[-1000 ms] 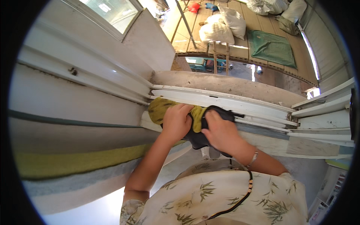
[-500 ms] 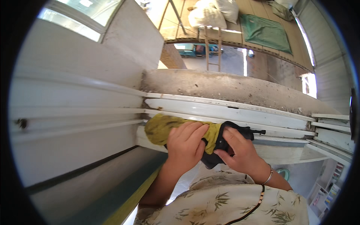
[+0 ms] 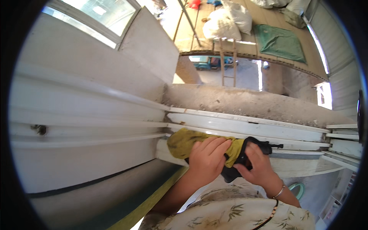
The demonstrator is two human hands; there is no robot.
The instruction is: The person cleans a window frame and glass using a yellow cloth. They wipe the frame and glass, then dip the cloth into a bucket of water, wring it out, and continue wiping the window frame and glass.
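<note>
A bunched olive-yellow and black cloth (image 3: pixel 184 144) lies over the near side of the white window track, with dark stains on its yellow end. From its black right end sticks a short dark cord or tab. My left hand (image 3: pixel 208 160) is closed over the cloth's middle, its fingers bent across the top. At the black-edged end, my right hand (image 3: pixel 257 162) grips the cloth, with its fingertips partly hidden in the folds. Beneath both hands runs the white window frame (image 3: pixel 245 125), dusty in its grooves.
A rough, gritty sill (image 3: pixel 230 99) lies beyond the frame, with a drop behind it. A wooden ladder (image 3: pixel 229 65) leans against a platform holding white sacks (image 3: pixel 222 25) and a green sheet (image 3: pixel 280 43). White walling (image 3: pixel 92 96) closes in the left side.
The view has shifted, so the frame, hands and cloth sit farther right and lower. Both hands keep much the same hold on the cloth.
</note>
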